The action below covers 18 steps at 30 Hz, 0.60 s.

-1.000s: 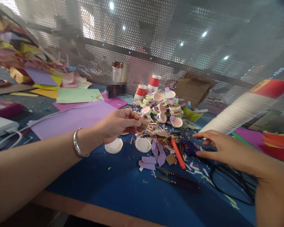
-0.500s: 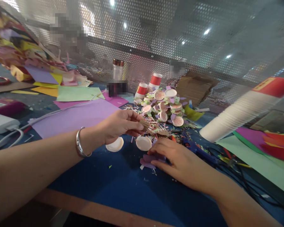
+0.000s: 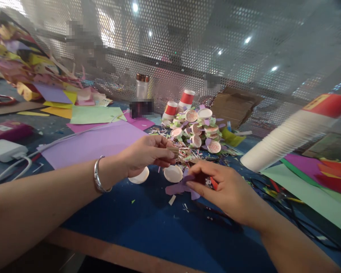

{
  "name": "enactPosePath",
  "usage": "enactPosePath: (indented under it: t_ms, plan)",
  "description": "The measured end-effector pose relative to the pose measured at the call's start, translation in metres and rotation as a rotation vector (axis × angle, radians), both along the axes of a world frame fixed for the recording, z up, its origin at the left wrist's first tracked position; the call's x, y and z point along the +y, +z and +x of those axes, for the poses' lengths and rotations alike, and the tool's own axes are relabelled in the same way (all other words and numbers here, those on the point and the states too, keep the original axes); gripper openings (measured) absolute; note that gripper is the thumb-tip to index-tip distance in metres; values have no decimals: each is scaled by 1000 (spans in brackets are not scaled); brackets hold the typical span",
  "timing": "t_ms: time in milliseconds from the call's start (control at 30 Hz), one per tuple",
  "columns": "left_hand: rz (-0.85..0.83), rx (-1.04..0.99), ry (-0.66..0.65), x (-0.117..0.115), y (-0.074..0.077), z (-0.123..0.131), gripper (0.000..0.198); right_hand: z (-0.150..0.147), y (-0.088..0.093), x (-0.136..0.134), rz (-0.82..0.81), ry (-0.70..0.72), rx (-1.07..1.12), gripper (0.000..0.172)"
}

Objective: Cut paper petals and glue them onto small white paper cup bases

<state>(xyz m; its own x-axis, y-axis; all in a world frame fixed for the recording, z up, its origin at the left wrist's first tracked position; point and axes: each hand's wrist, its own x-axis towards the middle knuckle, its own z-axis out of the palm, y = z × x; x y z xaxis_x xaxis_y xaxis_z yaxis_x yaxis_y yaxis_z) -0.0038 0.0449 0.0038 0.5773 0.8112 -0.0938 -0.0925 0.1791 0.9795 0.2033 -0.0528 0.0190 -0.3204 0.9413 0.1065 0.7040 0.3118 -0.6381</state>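
Observation:
My left hand point(image 3: 152, 151), with a silver bangle at the wrist, pinches a small brown piece that looks like cardboard point(image 3: 174, 151) above the table. In my right hand point(image 3: 220, 185), thumb and fingertips close on a purple paper piece point(image 3: 190, 178). More purple paper cutouts point(image 3: 176, 188) lie just beneath it. Between the hands sits a white round disc point(image 3: 173, 173), flat on the blue table. Another white disc point(image 3: 139, 176) lies partly behind my left hand. Paper scraps point(image 3: 187, 153) are strewn beyond both hands.
Behind the scraps rises a heap of small round paper pieces point(image 3: 196, 129), with red-and-white cups point(image 3: 186, 99) at its back. A tall stack of paper cups point(image 3: 290, 132) leans at right. Large purple paper point(image 3: 96, 142) and a white charger point(image 3: 7, 149) lie left; black cables point(image 3: 290, 216) run right.
My right hand has lifted slightly, with a purple paper piece now raised between its fingers. Dark scissors-like handles now show beneath it. My left hand has barely moved.

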Motion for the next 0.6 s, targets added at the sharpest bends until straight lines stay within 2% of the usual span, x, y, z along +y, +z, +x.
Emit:
enactPosePath:
  t_ms: [167, 267, 400, 600]
  plan:
    - [50, 82, -35, -7, 1, 2, 14, 1, -1, 0, 36, -184, 259, 15]
    - [75, 97, -83, -11, 2, 3, 14, 3, -4, 1, -9, -253, 414, 22]
    - [83, 105, -138, -15, 1, 5, 14, 3, -10, 6, -36, -269, 529, 26]
    - [57, 62, -165, -17, -1, 8, 18, -1, -11, 11, -65, -251, 535, 25]
